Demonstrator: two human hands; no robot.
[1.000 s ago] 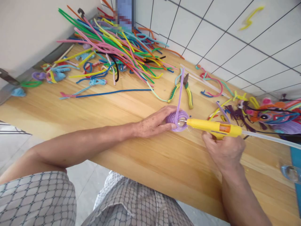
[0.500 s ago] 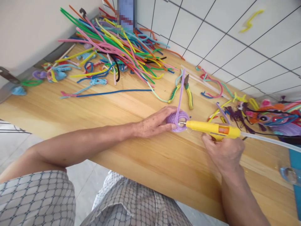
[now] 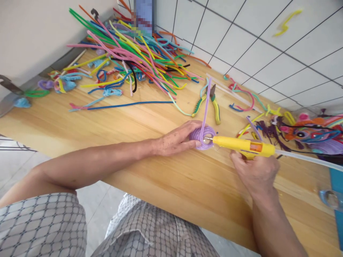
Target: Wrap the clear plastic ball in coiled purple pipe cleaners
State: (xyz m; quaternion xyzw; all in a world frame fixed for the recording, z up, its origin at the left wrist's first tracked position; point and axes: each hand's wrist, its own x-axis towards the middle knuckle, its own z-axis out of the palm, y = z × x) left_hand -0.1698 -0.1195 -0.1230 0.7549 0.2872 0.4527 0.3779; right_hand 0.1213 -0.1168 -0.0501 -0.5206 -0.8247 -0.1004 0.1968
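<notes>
Barely changed: my left hand (image 3: 175,140) still pinches the purple coil (image 3: 203,137); right hand (image 3: 255,170) still clamped on glue gun (image 3: 242,145), nozzle touching. No legible writing.

A wooden tabletop (image 3: 150,117) runs diagonally; white tiled wall (image 3: 268,46) at one o'clock, pale floor tiles (image 3: 96,203) at seven.

Wood bench (image 3: 150,185): pipe-cleaner pile (image 3: 134,53) upper left, pliers (image 3: 211,103) ctr, purple coil (image 3: 201,137) ctr, scraps + finished figure (image 3: 313,134) right edge.
</notes>
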